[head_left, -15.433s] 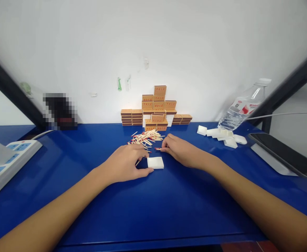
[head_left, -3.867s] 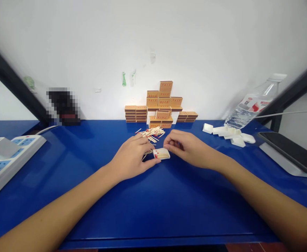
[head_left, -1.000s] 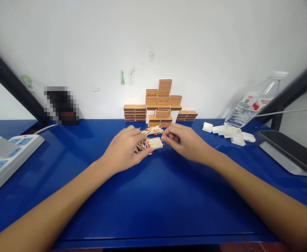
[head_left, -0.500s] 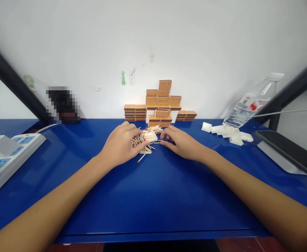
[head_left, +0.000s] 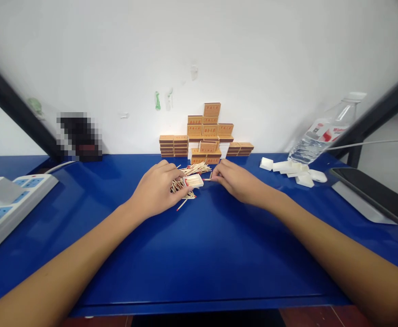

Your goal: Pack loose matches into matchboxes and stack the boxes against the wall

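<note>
Centre frame: your right hand [head_left: 233, 180] has closed on matches [head_left: 207, 180].
Your left hand [head_left: 156, 187] grips the tray [head_left: 198, 182], which holds others; the pinched matches are just right, outside it.

Wht tray [head_left: 201, 183] w/ red-tipped matches [head_left: 192, 180]

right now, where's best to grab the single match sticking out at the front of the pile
Probably by the red-headed end of that match, coming from the near side: this slanting end juts clear of the other loose matches, while its far end meets them.
</note>
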Tool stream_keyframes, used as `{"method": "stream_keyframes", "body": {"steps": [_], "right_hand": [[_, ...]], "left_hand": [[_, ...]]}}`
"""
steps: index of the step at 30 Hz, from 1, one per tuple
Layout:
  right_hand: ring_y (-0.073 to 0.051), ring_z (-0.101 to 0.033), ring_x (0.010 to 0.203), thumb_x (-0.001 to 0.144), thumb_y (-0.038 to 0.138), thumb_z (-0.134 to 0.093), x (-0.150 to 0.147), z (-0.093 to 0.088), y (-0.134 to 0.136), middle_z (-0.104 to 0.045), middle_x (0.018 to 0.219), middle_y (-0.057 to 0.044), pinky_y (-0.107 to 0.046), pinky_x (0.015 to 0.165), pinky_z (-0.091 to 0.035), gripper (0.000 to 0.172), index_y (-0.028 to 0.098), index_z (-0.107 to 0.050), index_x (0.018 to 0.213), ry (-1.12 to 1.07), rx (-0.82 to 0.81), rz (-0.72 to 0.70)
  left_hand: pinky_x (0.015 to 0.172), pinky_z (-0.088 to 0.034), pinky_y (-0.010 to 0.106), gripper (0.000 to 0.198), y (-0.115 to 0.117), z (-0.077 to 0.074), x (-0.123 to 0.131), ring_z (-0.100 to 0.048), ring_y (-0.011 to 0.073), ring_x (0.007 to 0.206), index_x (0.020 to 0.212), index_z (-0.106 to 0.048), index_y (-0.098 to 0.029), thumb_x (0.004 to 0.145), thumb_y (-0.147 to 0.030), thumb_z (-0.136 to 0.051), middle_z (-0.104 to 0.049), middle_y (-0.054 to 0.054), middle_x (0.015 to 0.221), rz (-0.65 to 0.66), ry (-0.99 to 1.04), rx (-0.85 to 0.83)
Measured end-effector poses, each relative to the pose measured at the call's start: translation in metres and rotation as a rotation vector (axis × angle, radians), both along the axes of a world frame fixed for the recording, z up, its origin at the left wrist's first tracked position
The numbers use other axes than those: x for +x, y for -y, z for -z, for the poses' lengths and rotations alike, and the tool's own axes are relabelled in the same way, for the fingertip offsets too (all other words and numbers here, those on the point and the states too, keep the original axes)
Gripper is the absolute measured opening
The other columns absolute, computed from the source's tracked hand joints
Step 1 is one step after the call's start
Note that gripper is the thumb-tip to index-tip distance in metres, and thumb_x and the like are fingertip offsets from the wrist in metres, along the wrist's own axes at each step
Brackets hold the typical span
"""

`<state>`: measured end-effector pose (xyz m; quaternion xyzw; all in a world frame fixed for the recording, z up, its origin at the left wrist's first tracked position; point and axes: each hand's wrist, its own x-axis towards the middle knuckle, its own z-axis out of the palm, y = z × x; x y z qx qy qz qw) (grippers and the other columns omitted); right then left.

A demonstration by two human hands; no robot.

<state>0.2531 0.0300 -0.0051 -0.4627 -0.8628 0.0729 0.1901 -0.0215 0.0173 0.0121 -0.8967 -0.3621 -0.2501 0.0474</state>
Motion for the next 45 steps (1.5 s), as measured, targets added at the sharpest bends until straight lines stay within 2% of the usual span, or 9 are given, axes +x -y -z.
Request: {"method": "stream_keyframes", "body": {"steps": [11,15,19,24,27,32,35,40,45], "right_hand": [[-0.024,-0.061,0.095,0.108,0.024,-0.046,-0.022,-0.008,0.024,-0.06,0.104,-0.009,-0.037,0.084,-0.05,0.014,0.021,-0.058,0.101,-0.102,0.16,-0.142],[-0.026,-0.061,0.1,0.109,0.024,-0.042,-0.006,-0.003,0.007,-0.061,0.107,-0.011,-0.041,0.091,-0.051,0.019,0.02,-0.06,0.107,-0.148,0.222,-0.058],[-0.029,-0.058,0.113,0.103,0.019,-0.048,0.01,0.009,-0.018,-0.06,0.116,-0.014,-0.046,0.101,-0.049,0.019,0.019,-0.063,0.114,-0.038,0.141,-0.058],[-0.029,-0.056,0.104,0.101,0.024,-0.055,0.017,0.014,-0.031,-0.059,0.105,-0.012,-0.045,0.095,-0.049,0.011,0.02,-0.063,0.096,0.016,0.02,-0.067],[-0.028,-0.056,0.099,0.101,0.024,-0.054,0.015,0.008,-0.024,-0.06,0.099,-0.011,-0.042,0.09,-0.048,0.014,0.02,-0.058,0.088,-0.011,-0.006,-0.062],[-0.024,-0.055,0.095,0.105,0.025,-0.051,-0.008,-0.01,0.005,-0.06,0.101,-0.009,-0.038,0.086,-0.047,0.01,0.021,-0.055,0.096,-0.21,0.136,-0.101],[-0.024,-0.055,0.098,0.106,0.023,-0.051,-0.026,-0.013,0.02,-0.061,0.102,-0.008,-0.039,0.089,-0.046,0.011,0.022,-0.057,0.097,-0.177,0.171,-0.173],[-0.021,-0.057,0.088,0.106,0.024,-0.05,-0.029,-0.006,0.022,-0.062,0.095,-0.006,-0.035,0.079,-0.045,0.013,0.021,-0.06,0.099,-0.323,0.283,-0.03],[-0.015,-0.052,0.073,0.1,0.024,-0.06,-0.035,0.008,0.025,-0.059,0.084,-0.001,-0.031,0.069,-0.04,0.009,0.02,-0.063,0.092,-0.265,0.119,-0.093]], "left_hand": [[0.079,-0.05,0.039,0.028,0.011,0.006,0.009,-0.06,0.0252,0.089,0.106,-0.075,-0.017,0.098,-0.043,-0.069,-0.071,0.008,0.093,0.077,0.032,-0.038],[0.079,-0.051,0.04,0.029,0.006,0.002,0.005,-0.06,0.0252,0.088,0.103,-0.075,-0.016,0.096,-0.043,-0.071,-0.072,0.008,0.092,0.063,0.04,-0.008],[0.078,-0.05,0.039,0.033,0.0,-0.002,-0.001,-0.06,0.025,0.086,0.103,-0.075,-0.014,0.098,-0.046,-0.068,-0.071,0.008,0.089,0.018,0.048,0.045],[0.078,-0.049,0.038,0.03,-0.004,-0.003,-0.006,-0.061,0.0243,0.087,0.102,-0.075,-0.016,0.096,-0.045,-0.072,-0.071,0.007,0.09,-0.003,0.051,0.058],[0.077,-0.049,0.037,0.031,-0.004,-0.001,-0.004,-0.06,0.0244,0.086,0.102,-0.076,-0.016,0.096,-0.047,-0.071,-0.07,0.007,0.087,-0.023,0.033,0.036],[0.077,-0.047,0.038,0.03,0.003,0.003,0.004,-0.06,0.0252,0.087,0.104,-0.075,-0.015,0.097,-0.044,-0.071,-0.071,0.009,0.091,0.031,-0.003,-0.002],[0.077,-0.045,0.039,0.032,0.006,0.003,0.006,-0.06,0.0253,0.088,0.105,-0.075,-0.018,0.099,-0.048,-0.068,-0.072,0.007,0.092,0.04,0.007,0.026],[0.079,-0.043,0.039,0.033,-0.002,-0.005,-0.003,-0.061,0.0238,0.086,0.102,-0.075,-0.018,0.098,-0.051,-0.068,-0.072,0.006,0.088,-0.032,0.052,0.075],[0.085,-0.046,0.04,0.026,-0.012,-0.012,-0.014,-0.062,0.0244,0.089,0.098,-0.074,-0.019,0.094,-0.044,-0.073,-0.073,0.005,0.089,-0.109,0.083,0.045]]}}
